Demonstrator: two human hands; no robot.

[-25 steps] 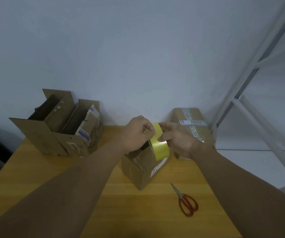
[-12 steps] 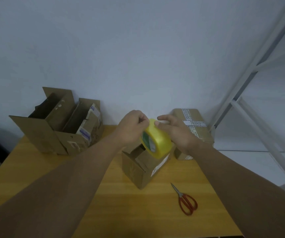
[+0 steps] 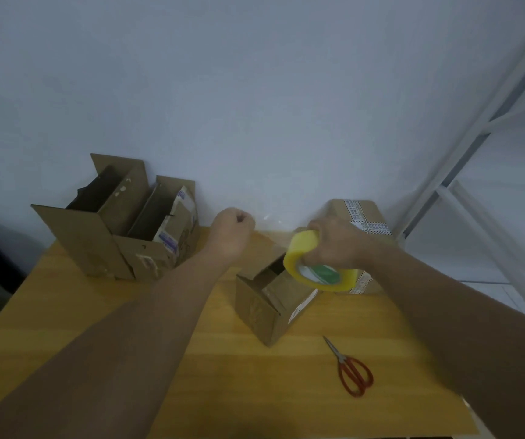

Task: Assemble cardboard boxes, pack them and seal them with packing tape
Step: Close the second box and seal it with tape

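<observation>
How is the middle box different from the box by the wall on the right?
The middle box is open on top; the box by the wall is closed. The box by the wall has black-and-white patterned tape crossing its top; the middle box's top is not sealed. Both are brown cardboard on the wooden table.

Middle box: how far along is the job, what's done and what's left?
Done: the back-right box is taped shut. In hand: the right hand grips the tape roll above the middle box, and the left hand appears to pinch the tape strip stretched from it. Left: the middle box has its flaps open, untaped; the two open boxes at left wait; the scissors lie unused.
</observation>
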